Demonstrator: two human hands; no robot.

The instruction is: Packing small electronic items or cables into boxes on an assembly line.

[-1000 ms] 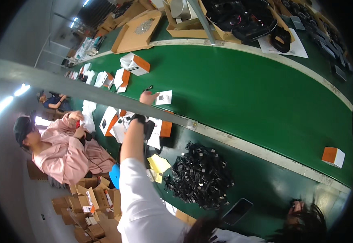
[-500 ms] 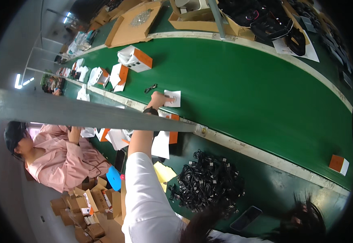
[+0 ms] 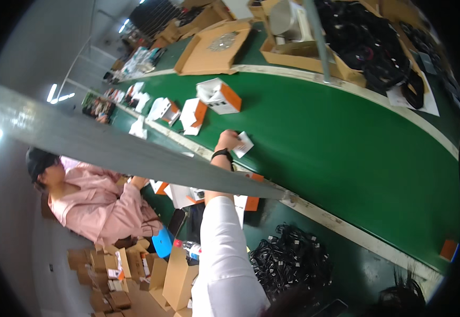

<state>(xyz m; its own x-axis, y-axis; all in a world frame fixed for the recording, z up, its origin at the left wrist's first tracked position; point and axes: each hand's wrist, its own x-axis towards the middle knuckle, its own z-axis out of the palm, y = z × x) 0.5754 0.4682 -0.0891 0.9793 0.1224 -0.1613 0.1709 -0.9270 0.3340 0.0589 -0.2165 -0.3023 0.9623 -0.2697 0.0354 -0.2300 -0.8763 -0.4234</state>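
Observation:
My left hand (image 3: 229, 140), with a dark band on its wrist, reaches over the green belt at the end of a white-sleeved arm. Its fingers are closed at the edge of a small white paper leaflet (image 3: 244, 145), which sticks out tilted to the right. A bit of black cable (image 3: 238, 136) shows right by the fingers; whether they touch it I cannot tell. Farther along lies an open white and orange box (image 3: 219, 96), with another white and orange box (image 3: 193, 115) nearer the belt's edge. My right hand is out of the picture.
A grey metal bar (image 3: 135, 153) crosses above my forearm. Black cables (image 3: 293, 261) are heaped on the near table. At the left sits a person in pink (image 3: 98, 206), beside cardboard boxes (image 3: 180, 280). A small orange box (image 3: 448, 249) lies at the belt's far right.
The whole view has shifted. Against the belt, my left hand has moved left, bringing the leaflet up to the black cable and turning it; the pointing finger is now drawn in.

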